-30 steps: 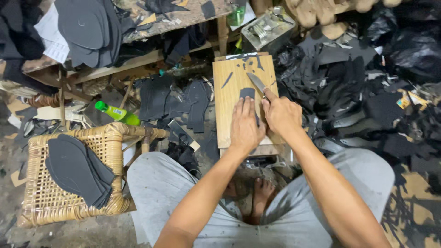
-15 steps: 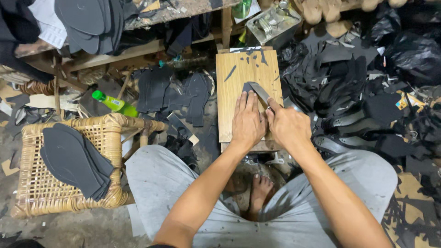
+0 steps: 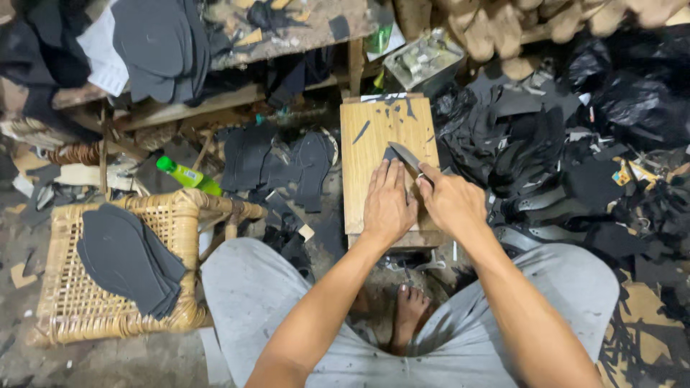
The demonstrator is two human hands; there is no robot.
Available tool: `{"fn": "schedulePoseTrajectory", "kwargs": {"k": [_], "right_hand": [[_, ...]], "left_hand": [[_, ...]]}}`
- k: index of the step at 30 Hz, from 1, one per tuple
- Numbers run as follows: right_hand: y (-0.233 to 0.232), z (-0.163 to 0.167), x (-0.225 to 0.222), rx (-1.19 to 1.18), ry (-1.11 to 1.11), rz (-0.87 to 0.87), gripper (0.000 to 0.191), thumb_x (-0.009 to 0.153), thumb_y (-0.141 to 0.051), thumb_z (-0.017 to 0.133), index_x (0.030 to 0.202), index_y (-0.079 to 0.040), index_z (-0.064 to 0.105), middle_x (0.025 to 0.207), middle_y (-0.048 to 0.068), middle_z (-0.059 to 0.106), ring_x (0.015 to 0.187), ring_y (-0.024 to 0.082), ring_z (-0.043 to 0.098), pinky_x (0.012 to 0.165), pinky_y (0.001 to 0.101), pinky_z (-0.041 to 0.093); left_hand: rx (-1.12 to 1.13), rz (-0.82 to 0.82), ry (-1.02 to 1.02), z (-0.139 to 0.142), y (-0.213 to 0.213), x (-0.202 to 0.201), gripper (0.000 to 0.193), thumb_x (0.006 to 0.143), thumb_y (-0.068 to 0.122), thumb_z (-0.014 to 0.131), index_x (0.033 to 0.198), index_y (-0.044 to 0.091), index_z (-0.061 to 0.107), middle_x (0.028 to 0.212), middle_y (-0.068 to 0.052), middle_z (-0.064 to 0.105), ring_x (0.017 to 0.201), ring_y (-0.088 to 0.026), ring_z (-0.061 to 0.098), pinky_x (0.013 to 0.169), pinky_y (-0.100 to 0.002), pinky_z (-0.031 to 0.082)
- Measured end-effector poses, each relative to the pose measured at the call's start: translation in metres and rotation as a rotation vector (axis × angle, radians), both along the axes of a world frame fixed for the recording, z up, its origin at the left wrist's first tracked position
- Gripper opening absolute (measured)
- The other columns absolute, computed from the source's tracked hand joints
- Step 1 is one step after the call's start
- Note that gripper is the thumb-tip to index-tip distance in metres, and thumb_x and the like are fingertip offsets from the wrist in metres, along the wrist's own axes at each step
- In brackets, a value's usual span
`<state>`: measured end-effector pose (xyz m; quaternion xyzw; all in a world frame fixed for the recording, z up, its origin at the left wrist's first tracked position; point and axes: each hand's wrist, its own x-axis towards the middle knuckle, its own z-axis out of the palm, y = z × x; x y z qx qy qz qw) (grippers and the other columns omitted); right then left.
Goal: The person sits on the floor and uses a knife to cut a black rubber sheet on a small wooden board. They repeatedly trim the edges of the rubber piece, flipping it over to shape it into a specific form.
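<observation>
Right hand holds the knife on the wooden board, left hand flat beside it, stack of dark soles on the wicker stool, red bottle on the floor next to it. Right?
Not quite: the bottle is green, not red, as the head view shows. The rest stands: the right hand holds the knife on the wooden board, the left hand lies flat beside it, and dark soles sit on the wicker stool.

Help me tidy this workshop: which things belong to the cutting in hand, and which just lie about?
In use: left hand pressing a dark piece on the wooden board; right hand holding the knife.

Lying about: green bottle, wicker stool with dark soles, black scraps.
</observation>
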<state>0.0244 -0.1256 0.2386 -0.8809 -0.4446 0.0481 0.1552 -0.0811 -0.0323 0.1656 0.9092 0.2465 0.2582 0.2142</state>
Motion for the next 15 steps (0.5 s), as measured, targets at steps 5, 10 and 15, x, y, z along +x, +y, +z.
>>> {"fn": "schedulePoseTrajectory", "kwargs": {"k": [5,10,15], "right_hand": [[0.006,-0.004,-0.012,-0.067,-0.070,0.022,0.041,0.099,-0.038,0.056,0.134,-0.020,0.067,0.085,0.026,0.073,0.079,0.044,0.071,0.070,0.0542,0.056],[0.039,-0.015,0.002,-0.008,-0.086,-0.005,0.042,0.101,-0.037,0.055,0.136,-0.018,0.066,0.088,0.026,0.072,0.080,0.044,0.071,0.070,0.0530,0.057],[0.021,-0.005,0.018,-0.006,0.044,-0.010,0.042,0.099,-0.042,0.055,0.136,-0.025,0.066,0.094,0.025,0.073,0.088,0.046,0.071,0.078,0.0549,0.055]], "left_hand": [[0.076,0.017,0.010,-0.018,0.004,0.006,0.060,0.090,0.019,0.061,0.138,-0.016,0.052,0.151,-0.031,0.049,0.146,-0.046,0.040,0.126,-0.050,0.026],[0.102,0.014,-0.012,-0.016,0.004,0.006,0.065,0.081,0.017,0.061,0.138,-0.014,0.053,0.148,-0.030,0.050,0.143,-0.045,0.042,0.124,-0.051,0.027],[-0.020,-0.041,-0.018,-0.002,0.017,-0.008,0.069,0.073,0.016,0.062,0.136,-0.010,0.055,0.144,-0.025,0.053,0.141,-0.041,0.043,0.120,-0.052,0.029]]}}
